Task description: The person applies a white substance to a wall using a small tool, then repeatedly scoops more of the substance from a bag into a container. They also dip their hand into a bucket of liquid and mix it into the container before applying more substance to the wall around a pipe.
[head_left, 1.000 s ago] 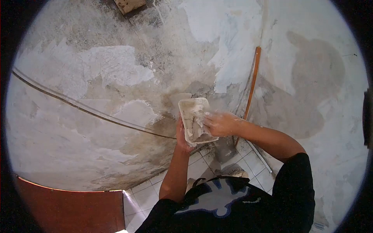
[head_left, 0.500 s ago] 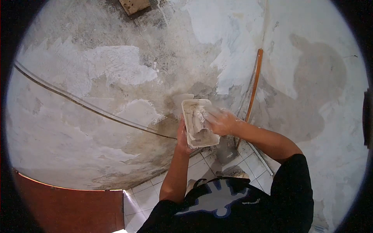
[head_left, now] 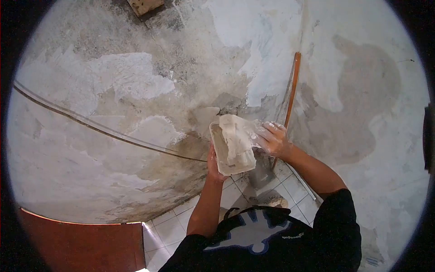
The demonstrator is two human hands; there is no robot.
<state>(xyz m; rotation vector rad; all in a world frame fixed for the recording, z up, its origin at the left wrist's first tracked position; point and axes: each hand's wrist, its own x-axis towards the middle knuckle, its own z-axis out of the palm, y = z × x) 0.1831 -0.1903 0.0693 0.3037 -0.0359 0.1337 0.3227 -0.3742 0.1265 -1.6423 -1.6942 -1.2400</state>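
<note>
"Fingers [head_left: 268, 132] of your right hand [head_left: 278, 144] are bending close together, clamping the right edge of a flat piece [head_left: 239, 136] coated in pale paste. Smears are covering the fingertips and knuckles."

"What is that piece, exactly?"

"Paste is hiding most of it; you are perhaps holding a broad blade, though the outline is too covered to be certain. It is lying across the right part of your tray [head_left: 221, 156], overlapping the far rim."

"And your left hand [head_left: 214, 168]?"

"Clamping the tray, low on its left side. The palm is partly showing beneath the near left corner; some fingers are hiding behind the tray. Your tray is sitting up off the floor [head_left: 171, 230], well in front of your shirt [head_left: 290, 254], its open side facing the camera. Inside, the left part is showing a greyish coating."

"Surroundings?"

"Stained wall [head_left: 136, 41] is filling the view ahead, bearing rough white patches. A thin dark cord [head_left: 112, 134] is running slantwise over it, ending from view near your left hand. An orange-brown strip [head_left: 293, 86] is leaning near the corner, passing behind your right hand. Red-brown panel [head_left: 81, 245] is occupying the lower left. At the top, a wooden block [head_left: 146, 5] is showing partly."
</note>
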